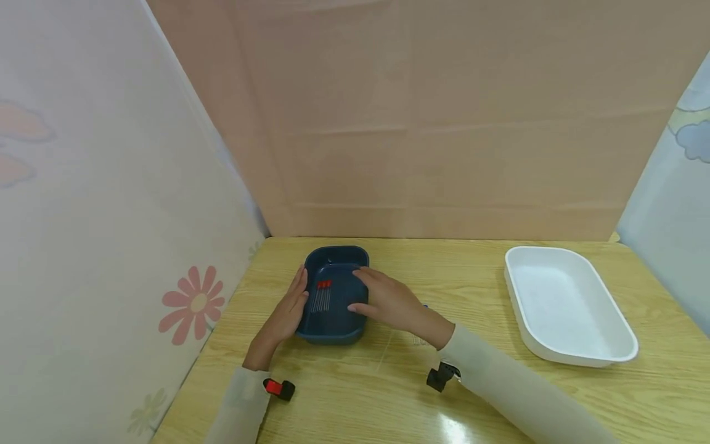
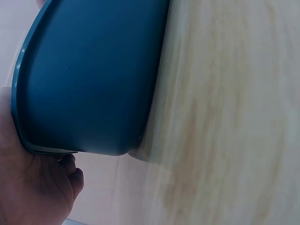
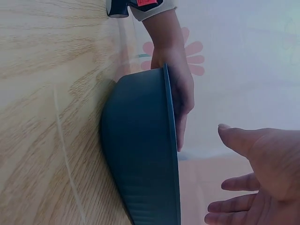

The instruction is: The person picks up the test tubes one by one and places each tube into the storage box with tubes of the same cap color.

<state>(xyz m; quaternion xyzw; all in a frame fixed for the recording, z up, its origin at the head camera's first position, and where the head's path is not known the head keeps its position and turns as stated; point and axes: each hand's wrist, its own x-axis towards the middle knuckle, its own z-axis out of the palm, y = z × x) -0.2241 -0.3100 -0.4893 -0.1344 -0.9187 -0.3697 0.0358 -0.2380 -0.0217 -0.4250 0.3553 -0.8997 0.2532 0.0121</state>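
A dark blue basin stands on the wooden table. On its floor lie several thin metal rods with red heads, side by side; their exact kind is too small to tell. My left hand holds the basin's left rim, thumb at the rim and fingers along the outer side. Over the right side of the basin hovers my right hand, its thumb and fingers spread apart. In the right wrist view this right hand is apart from the rim, with nothing between its fingers.
A white tray stands at the table's right. Small clear pieces lie partly hidden beneath the right forearm, with a bit of blue showing beyond it. A flowered white cloth borders the left side and a brownish cloth the back.
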